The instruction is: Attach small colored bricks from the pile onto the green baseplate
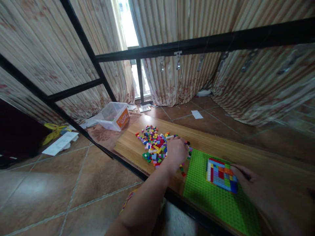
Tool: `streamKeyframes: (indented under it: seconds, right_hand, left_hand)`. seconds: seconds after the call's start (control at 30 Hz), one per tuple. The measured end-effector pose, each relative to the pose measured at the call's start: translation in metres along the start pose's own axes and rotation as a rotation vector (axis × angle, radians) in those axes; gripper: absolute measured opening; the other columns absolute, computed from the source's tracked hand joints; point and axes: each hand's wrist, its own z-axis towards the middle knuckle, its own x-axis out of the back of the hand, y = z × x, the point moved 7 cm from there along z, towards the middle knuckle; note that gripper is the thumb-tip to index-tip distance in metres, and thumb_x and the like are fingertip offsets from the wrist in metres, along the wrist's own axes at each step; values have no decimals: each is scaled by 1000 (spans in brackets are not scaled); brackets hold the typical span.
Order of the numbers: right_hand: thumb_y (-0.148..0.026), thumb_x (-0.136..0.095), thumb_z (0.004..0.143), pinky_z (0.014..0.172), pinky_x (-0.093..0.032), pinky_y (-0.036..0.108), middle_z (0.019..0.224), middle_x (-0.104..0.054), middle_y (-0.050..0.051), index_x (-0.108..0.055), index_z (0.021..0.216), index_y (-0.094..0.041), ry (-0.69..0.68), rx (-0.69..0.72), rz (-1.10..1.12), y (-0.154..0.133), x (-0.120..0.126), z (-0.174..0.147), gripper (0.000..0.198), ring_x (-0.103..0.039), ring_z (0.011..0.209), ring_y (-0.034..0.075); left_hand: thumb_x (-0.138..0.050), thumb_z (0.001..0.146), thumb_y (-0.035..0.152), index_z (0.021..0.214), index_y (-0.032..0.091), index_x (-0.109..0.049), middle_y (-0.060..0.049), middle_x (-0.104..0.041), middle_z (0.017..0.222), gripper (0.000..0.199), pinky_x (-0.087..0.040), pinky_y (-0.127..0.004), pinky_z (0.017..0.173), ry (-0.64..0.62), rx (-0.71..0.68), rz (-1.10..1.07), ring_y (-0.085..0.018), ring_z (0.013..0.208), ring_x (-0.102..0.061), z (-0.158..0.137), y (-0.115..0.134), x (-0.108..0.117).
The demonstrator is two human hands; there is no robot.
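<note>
Loose toy bricks [159, 149] of many colours lie in a pile on the wooden board. My left hand [176, 150] reaches into the right side of this pile with its fingers curled down. Whatever lies under its fingertips is hidden. To the right, a green studded baseplate [199, 183] bears a flat rectangular panel of toy bricks [220, 175] in red, blue, orange, white and other colours. My right hand [248, 180] grips the panel at its right edge, the fingers partly blurred and in shadow.
The long wooden board [130, 137] has a black metal rail [137, 172] along its near side. Another black bar [197, 46] with metal hooks crosses above. A clear plastic bin [112, 116] with an orange label stands beyond the board's left end. Patterned curtains [167, 78] hang behind.
</note>
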Motion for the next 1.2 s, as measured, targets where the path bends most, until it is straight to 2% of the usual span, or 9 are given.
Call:
streamKeyframes:
  seconds: [0.1, 0.23, 0.3, 0.43, 0.67, 0.87, 1.07, 1.2]
  right_hand:
    - [-59, -47, 84, 62, -51, 38, 85, -76, 9, -75, 105, -23, -58, -71, 2, 4, -6, -1, 50, -68, 66, 26]
    - [-54, -45, 86, 70, -52, 37, 95, -76, 10, -74, 105, -22, -47, -42, 45, -9, -4, -5, 47, -70, 80, 27]
    - [-49, -45, 87, 74, -52, 36, 96, -76, 10, -74, 104, -21, -5, -39, 59, -18, 0, -8, 44, -70, 82, 25]
    - [-41, -44, 90, 78, -51, 34, 97, -76, 9, -74, 103, -20, -13, -31, 90, -35, 2, -9, 39, -70, 84, 23]
    - [-36, -43, 94, 81, -48, 33, 102, -75, 11, -72, 109, -17, -71, -61, 45, -47, 6, -8, 38, -69, 90, 23]
    - [-36, -42, 96, 84, -45, 31, 105, -75, 12, -71, 109, -16, -63, -98, 51, -51, 14, -7, 37, -67, 95, 22]
    - [-37, -36, 99, 85, -44, 30, 106, -74, 14, -70, 108, -14, -13, -175, 25, -45, 20, -13, 42, -66, 99, 23]
    - [-30, -33, 101, 85, -44, 30, 106, -73, 16, -69, 106, -12, 21, -232, 17, -40, 21, -22, 41, -66, 99, 22]
  left_hand:
    - [-50, 87, 24, 90, 18, -72, -8, -72, 93, 23, -50, -34, 86, -15, -7, -18, -22, 93, -64, -1, 3, -2]
    - [-52, 87, 25, 89, 19, -72, -8, -71, 92, 21, -50, -34, 86, -36, -53, -20, -22, 92, -64, -1, 9, -2]
    - [-52, 87, 25, 89, 18, -72, -8, -71, 93, 21, -49, -34, 87, -52, -72, -11, -22, 92, -64, 0, 11, -3]
    - [-51, 89, 23, 91, 19, -72, -7, -71, 95, 22, -47, -31, 88, -49, -98, -31, -20, 94, -64, 4, 15, -3]
    - [-50, 90, 21, 85, 19, -71, -5, -71, 90, 21, -44, -25, 76, -86, -115, -42, -16, 85, -63, 3, 24, -1]
    - [-54, 88, 18, 88, 18, -73, -5, -71, 89, 19, -44, -25, 73, -58, -142, -121, -16, 81, -63, -1, 36, 6]
    - [-56, 87, 17, 93, 17, -74, -6, -72, 88, 19, -47, -25, 74, -11, -208, -274, -16, 80, -64, -19, 44, 16]
    - [-54, 86, 16, 91, 18, -73, -6, -73, 88, 20, -50, -29, 81, 36, -265, -349, -17, 85, -66, -35, 43, 27]
